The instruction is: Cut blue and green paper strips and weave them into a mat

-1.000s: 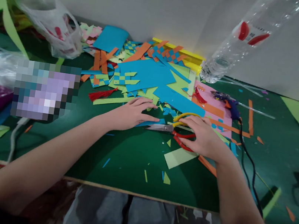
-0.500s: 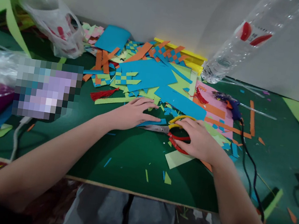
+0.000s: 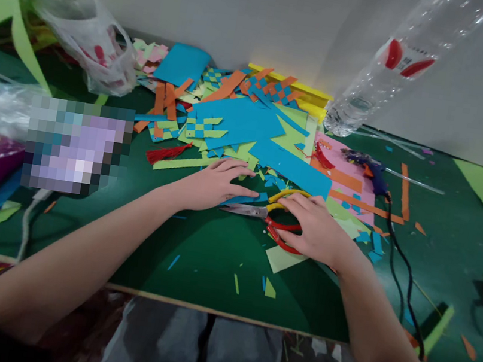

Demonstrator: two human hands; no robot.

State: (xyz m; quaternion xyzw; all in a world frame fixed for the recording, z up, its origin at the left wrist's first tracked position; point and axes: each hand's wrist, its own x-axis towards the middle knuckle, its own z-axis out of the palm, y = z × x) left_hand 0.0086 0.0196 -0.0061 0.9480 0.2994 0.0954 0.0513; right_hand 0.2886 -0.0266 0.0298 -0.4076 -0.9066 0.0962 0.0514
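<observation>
My left hand [image 3: 218,183] rests low over the table, its thumb on a narrow blue paper strip [image 3: 262,197]. The other fingers reach out above small paper scraps, and part of the strip is hidden under the hand. In my right hand [image 3: 318,229] is a pair of scissors [image 3: 248,210] with one yellow and one red handle; fingers and thumb are in the loops. The blades point left, close along the near edge of the blue strip, and look nearly closed. A pale green paper piece [image 3: 281,260] lies below the right hand.
Blue sheets [image 3: 241,120] and woven scraps are heaped behind my hands. A red tassel [image 3: 167,152] lies left. Right are a glue gun [image 3: 370,169] with its cord and a tall plastic bottle [image 3: 374,80]. A plastic bag [image 3: 90,37] and a blurred-out device [image 3: 78,150] are left.
My right hand and the scissors have shifted slightly left and toward me, with the blade tips nearer the left hand. The left hand stays in place on the blue strip.
</observation>
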